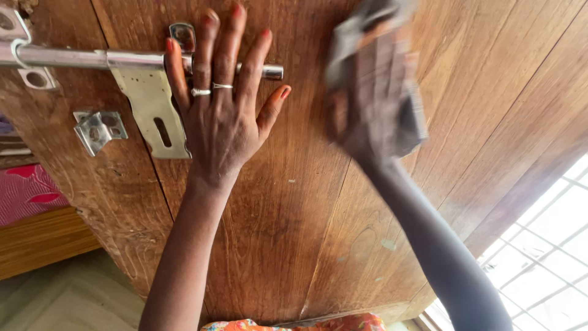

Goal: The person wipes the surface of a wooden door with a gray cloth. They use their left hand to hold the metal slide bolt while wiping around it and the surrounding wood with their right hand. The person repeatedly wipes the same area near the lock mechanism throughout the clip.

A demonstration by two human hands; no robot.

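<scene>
A grey cloth (pixel 367 37), crumpled and blurred, is pressed against a brown, grained wooden door (pixel 294 214) by the right hand (pixel 373 104), its fingers closed flat over the fabric high on the door's right half. The blur across hand and cloth suggests a wiping stroke in progress, so the step in hand appears to be rubbing down the door face. The left hand (pixel 223 116), fingers spread and gripping nothing, lies flat on the wood near the cloth, bracing the panel; 2 silver rings (pixel 208 90) sit on its fingers, which reach over a long silver metal sliding bolt (pixel 73 58). Below the bolt hangs a flat brass-coloured hasp plate (pixel 153 110), with a small bent metal bracket (pixel 97 130) to its left. Carrying the wipe further would likely call for steady pressure while the braced hand keeps the door from swinging.
</scene>
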